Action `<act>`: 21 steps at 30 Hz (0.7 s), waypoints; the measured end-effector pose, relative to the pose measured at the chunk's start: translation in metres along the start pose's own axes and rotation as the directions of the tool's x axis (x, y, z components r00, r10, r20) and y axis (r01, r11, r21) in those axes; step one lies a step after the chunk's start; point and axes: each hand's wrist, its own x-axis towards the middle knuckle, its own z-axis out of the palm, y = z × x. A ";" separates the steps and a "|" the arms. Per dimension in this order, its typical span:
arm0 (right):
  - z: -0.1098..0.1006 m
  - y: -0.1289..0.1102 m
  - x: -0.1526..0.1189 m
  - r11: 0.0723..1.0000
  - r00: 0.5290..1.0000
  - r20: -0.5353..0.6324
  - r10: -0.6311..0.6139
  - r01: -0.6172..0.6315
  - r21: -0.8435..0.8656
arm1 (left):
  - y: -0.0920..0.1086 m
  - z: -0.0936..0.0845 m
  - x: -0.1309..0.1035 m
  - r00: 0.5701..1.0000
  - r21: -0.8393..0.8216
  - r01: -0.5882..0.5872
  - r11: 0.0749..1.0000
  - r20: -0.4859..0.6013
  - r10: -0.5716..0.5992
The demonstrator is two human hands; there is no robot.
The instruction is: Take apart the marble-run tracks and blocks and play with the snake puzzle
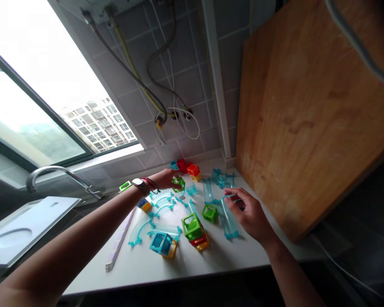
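My left hand (168, 178), with a watch and red bands at the wrist, reaches across the counter and has its fingers closed on a green open-frame cube block (178, 184). My right hand (248, 213) hovers over the clear blue track pieces (226, 217), thumb and fingers apart, with nothing seen in it. Another green cube block (210, 213) sits between the hands. Nearer the front edge stand a green-topped stack of blocks (192, 227) and a blue block on a yellow one (163, 244). Curved clear track pieces (142, 230) lie on the left.
Red blocks (181, 165) and an orange-and-yellow stack (194, 172) stand near the tiled wall. A pale strip (120, 241) lies along the counter's left side, beside the sink faucet (60, 170). A large wooden board (307, 119) leans at the right. Hoses hang above.
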 end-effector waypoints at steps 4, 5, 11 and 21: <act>0.000 0.000 -0.001 1.000 0.999 0.049 -0.017 0.017 -0.005 | -0.011 0.024 -0.004 0.997 0.038 0.066 0.997 0.041 -0.068; 0.001 0.001 -0.002 1.000 0.998 0.056 -0.020 0.020 -0.005 | -0.013 0.027 -0.005 0.996 0.047 0.084 0.995 0.038 -0.086; 0.003 0.004 -0.003 1.000 0.997 0.070 -0.021 0.022 -0.018 | -0.029 0.019 0.012 0.989 0.036 0.143 0.989 -0.048 -0.142; 0.008 0.016 -0.003 0.999 0.997 0.073 -0.011 0.015 -0.050 | -0.027 -0.004 0.096 0.981 -0.053 0.044 0.998 -0.189 -0.053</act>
